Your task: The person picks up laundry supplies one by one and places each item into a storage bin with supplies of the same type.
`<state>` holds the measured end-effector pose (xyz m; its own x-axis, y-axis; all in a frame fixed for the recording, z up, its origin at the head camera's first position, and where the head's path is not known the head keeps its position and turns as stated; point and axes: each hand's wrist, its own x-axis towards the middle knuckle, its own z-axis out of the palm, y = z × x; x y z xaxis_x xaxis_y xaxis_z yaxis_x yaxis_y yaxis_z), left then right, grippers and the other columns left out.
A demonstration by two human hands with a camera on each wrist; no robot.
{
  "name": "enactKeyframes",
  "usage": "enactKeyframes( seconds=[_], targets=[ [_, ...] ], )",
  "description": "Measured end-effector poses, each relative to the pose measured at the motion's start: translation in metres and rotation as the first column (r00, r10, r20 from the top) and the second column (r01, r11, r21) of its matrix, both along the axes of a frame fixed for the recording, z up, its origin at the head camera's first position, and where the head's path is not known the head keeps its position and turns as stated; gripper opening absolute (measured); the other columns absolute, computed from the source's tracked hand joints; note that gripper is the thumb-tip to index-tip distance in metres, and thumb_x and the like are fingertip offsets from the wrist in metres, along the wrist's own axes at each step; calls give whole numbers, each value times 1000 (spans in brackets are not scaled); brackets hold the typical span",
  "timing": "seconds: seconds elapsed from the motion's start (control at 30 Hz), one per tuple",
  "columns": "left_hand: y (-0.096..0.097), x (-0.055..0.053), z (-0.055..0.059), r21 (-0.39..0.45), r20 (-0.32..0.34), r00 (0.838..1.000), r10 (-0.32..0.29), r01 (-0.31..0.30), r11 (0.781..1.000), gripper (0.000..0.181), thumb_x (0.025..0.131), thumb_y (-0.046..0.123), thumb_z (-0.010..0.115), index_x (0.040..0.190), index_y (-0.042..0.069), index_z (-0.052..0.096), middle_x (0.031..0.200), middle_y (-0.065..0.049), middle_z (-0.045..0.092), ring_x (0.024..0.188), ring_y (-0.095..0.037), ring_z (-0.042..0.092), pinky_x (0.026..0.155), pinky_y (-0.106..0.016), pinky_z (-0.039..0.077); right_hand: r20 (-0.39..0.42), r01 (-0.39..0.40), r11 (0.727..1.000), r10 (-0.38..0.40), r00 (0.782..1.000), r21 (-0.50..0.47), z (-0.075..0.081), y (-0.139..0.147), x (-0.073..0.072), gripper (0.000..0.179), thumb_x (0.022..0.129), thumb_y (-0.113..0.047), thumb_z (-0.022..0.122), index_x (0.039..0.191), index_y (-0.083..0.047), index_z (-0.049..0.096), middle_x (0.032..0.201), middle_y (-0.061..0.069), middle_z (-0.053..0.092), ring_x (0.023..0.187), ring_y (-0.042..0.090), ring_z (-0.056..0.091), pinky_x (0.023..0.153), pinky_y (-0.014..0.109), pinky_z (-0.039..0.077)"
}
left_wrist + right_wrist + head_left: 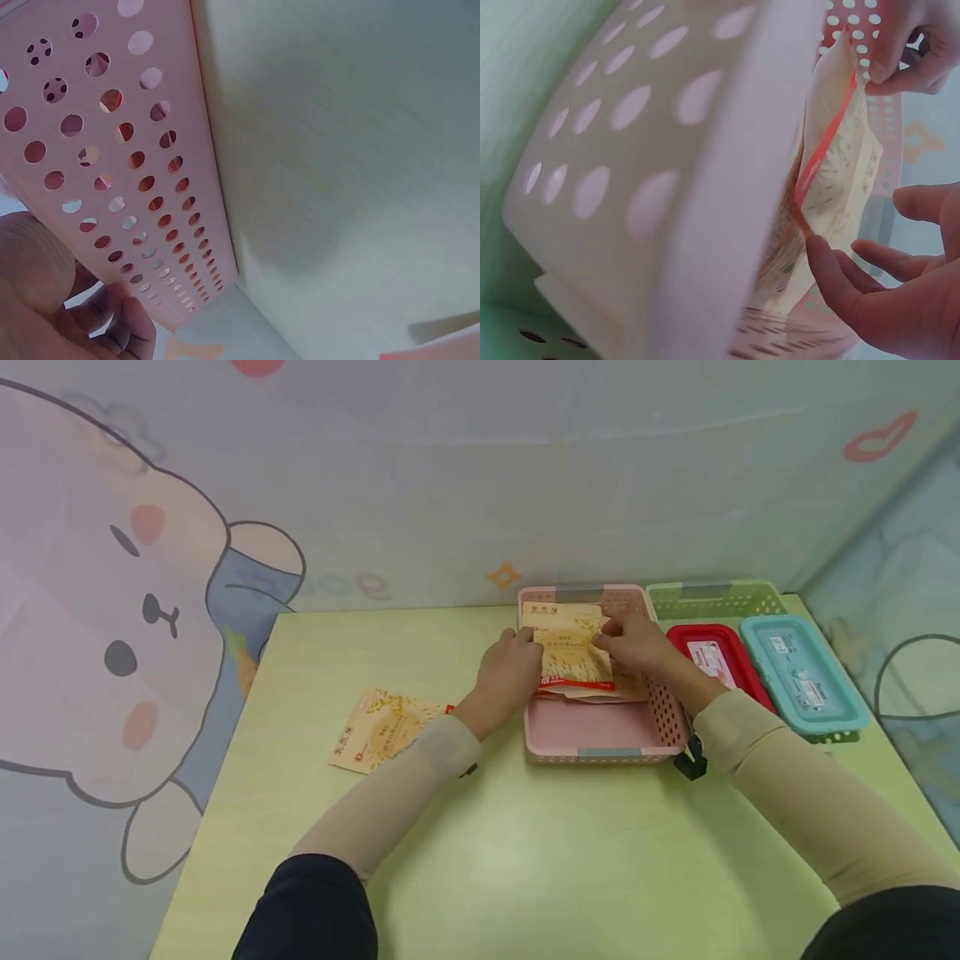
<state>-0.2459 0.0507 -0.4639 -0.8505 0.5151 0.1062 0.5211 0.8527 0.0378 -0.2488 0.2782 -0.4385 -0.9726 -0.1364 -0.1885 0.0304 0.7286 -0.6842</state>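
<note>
A beige packet (573, 652) with grain print and a red strip lies over other packets in a pink basket (585, 752). My left hand (510, 668) pinches its left edge, at the basket's left rim. At the packet's right edge, my right hand (637, 643) reaches over the basket's right side. In the right wrist view, one fingertip of that hand (900, 292) touches the packet (840, 172), while its other fingers are spread apart from it. The left wrist view shows the left hand (67, 300) beside the basket's perforated wall (127, 150).
Another beige packet (390, 727) lies on the table (525, 860) left of the basket, partly behind the left forearm. To the right, a green basket (712, 602) holds a red-lidded pack (738, 652) and a turquoise-lidded pack (802, 672). A cloth wall (450, 485) rises behind the table.
</note>
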Motion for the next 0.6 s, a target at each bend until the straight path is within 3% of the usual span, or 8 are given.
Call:
enactKeyframes(
  seconds=[0.13, 0.33, 0.43, 0.6],
  targets=[
    [-6, 0, 0, 61, 18, 1000, 17, -18, 998, 21, 107, 22, 63, 120, 12, 76, 123, -4, 64, 90, -20, 65, 69, -34, 61, -33, -15, 999, 17, 999, 43, 2, -5, 2, 55, 108, -25, 59, 147, 13, 51, 138, 34, 58, 127, 48, 57, 105, 60, 49],
    [-18, -4, 2, 151, 70, 998, -8, -3, 988, 47, 106, 41, 64, 144, 14, 62, 130, -3, 59, 79, -17, 65, 64, -32, 58, -77, -28, 998, 33, 996, 53, 9, -13, 7, 51, 108, -25, 60, 142, 13, 55, 140, 33, 58, 132, 48, 55, 108, 61, 47],
    [-25, -7, 10, 202, 107, 994, -28, 5, 979, 51, 107, 46, 62, 147, 15, 60, 136, -3, 58, 77, -17, 65, 64, -33, 57, -99, -40, 999, 42, 994, 28, 13, -17, 10, 50, 109, -25, 61, 141, 13, 56, 139, 32, 59, 130, 48, 57, 106, 61, 49],
    [-38, -11, 31, 248, 112, 992, -61, 31, 968, 52, 106, 47, 63, 146, 14, 60, 140, -5, 60, 87, -21, 68, 69, -36, 58, -159, -54, 998, 56, 986, 16, 20, -28, 15, 51, 109, -30, 60, 139, 12, 58, 137, 30, 60, 125, 47, 61, 103, 59, 52]
  ],
)
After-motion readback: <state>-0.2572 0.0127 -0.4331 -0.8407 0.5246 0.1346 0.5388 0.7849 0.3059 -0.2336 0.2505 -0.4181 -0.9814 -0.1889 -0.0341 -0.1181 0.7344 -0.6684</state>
